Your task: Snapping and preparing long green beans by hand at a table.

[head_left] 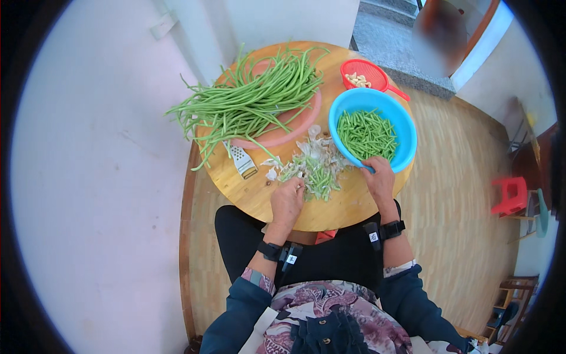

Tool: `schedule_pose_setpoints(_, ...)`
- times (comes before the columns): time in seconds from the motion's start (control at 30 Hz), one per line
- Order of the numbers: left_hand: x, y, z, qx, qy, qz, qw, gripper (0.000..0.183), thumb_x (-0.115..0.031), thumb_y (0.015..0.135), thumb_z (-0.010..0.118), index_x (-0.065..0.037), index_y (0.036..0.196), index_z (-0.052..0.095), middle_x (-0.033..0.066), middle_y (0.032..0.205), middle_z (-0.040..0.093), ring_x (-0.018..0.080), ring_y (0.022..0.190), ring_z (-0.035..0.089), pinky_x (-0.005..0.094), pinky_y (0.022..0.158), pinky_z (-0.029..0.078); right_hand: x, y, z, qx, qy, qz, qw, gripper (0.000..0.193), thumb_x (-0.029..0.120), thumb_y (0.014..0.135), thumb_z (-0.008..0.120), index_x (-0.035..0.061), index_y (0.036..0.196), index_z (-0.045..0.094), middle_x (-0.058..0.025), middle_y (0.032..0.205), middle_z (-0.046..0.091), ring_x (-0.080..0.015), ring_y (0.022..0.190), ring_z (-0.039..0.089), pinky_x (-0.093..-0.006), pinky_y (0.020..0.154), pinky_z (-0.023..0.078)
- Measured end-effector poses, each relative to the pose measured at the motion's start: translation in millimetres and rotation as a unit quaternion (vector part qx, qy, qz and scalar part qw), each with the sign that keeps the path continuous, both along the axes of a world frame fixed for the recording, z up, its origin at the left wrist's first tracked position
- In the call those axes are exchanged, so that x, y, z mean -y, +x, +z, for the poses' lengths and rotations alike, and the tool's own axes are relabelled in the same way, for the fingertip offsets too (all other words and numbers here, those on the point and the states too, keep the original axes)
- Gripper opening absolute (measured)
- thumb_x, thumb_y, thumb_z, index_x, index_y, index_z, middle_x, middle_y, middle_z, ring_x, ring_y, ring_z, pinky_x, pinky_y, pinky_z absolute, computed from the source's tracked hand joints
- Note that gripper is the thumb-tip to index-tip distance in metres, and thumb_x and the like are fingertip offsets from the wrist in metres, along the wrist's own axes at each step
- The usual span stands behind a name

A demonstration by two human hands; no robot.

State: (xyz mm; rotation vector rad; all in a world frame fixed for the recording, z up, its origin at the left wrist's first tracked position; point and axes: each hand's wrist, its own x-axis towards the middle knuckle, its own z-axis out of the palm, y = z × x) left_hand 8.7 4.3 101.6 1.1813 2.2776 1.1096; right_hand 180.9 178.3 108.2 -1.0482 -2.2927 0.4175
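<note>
My left hand (287, 202) is closed in a pinch at the near edge of a heap of bean trimmings and papery garlic skins (318, 168). Whatever its fingertips hold is too small to make out. On the right, my right hand (379, 179) grips the near rim of a blue basin (408, 127), thumb and fingers closed on it. Cut green bean pieces (367, 135) lie inside the basin. At the far left, a big bundle of long green beans (253, 97) spills over a pink basin (311, 121).
A metal grater (240, 159) lies beside the pink basin. Behind the blue basin sits a red strainer (373, 72) holding peeled garlic cloves (358, 80). The round wooden table (247, 192) stands near a white wall (106, 177). A red stool (510, 196) is off to the right.
</note>
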Motion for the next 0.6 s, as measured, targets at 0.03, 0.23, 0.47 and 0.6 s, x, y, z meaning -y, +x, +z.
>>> schedule_pose_setpoints(0.03,0,-1,-6,-0.048,0.052,0.005,0.997,0.019,-0.005,0.068,0.063,-0.004,0.085,0.057,0.0142,0.080,0.057,0.0314,0.076,0.056,0.0371,0.065,0.044,0,0,-2,-0.012,0.007,0.004,1.000,0.013,0.010,0.065,0.066,0.0073,0.077,0.061,-0.0061,0.083,0.057,-0.0258,0.083,0.052,-0.0355,0.069,0.043)
schedule_pose_setpoints(0.23,1,4,4,-0.139,0.084,0.006,0.987,0.031,-0.003,0.068,0.061,-0.005,0.099,0.057,0.0132,0.082,0.057,0.0327,0.082,0.054,0.0377,0.072,0.044,-3,-7,11,-0.087,-0.019,0.040,0.995,0.014,0.007,0.065,0.066,0.0037,0.077,0.060,-0.0097,0.084,0.058,-0.0258,0.079,0.055,-0.0343,0.069,0.044)
schedule_pose_setpoints(0.47,10,-1,-25,-0.149,0.094,-0.034,0.984,0.054,-0.002,0.072,0.054,-0.008,0.124,0.041,0.0108,0.082,0.056,0.0292,0.066,0.057,0.0364,0.058,0.046,-26,-109,41,-0.108,-0.007,0.130,0.986,0.011,0.008,0.070,0.063,0.0030,0.080,0.061,-0.0106,0.084,0.058,-0.0268,0.078,0.055,-0.0349,0.069,0.044)
schedule_pose_setpoints(0.6,10,2,-3,-0.102,0.034,-0.027,0.994,0.057,0.001,0.072,0.051,-0.008,0.127,0.039,0.0117,0.097,0.057,0.0282,0.058,0.057,0.0343,0.053,0.046,-57,-178,45,-0.063,0.128,0.184,0.972,0.011,0.009,0.073,0.059,0.0046,0.083,0.062,-0.0092,0.084,0.058,-0.0270,0.081,0.052,-0.0350,0.071,0.043)
